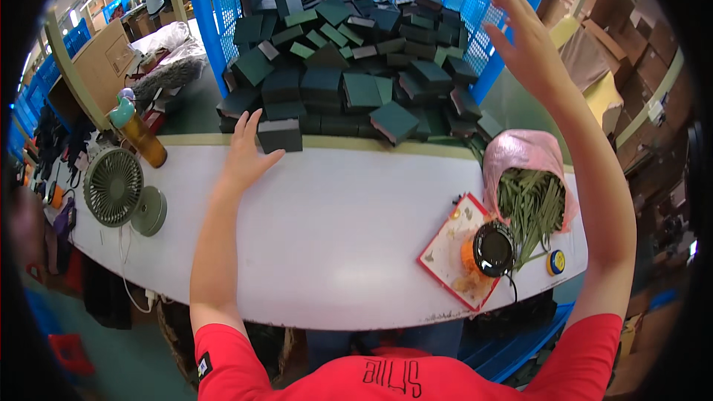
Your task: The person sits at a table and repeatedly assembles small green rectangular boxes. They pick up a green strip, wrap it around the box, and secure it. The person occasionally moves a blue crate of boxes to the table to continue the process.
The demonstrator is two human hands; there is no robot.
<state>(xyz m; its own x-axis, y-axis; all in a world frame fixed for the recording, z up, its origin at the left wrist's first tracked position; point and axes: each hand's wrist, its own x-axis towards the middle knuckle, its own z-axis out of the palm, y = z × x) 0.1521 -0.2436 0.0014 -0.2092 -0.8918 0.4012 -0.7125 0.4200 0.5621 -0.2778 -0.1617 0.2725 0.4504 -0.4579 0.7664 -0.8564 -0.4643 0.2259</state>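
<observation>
A heap of small dark green boxes spills from a blue plastic crate onto the far side of the table. My left hand is open at the front left of the heap, thumb and fingers spread beside a single dark box; whether it touches that box I cannot tell. Raised by the crate's right wall, my right hand is open too, its fingers apart and nothing in them.
On the right lie a pink bag of green ribbon strips, a red-edged tray with an orange pot with a black top, and a small round tin. A green fan and an amber bottle stand left.
</observation>
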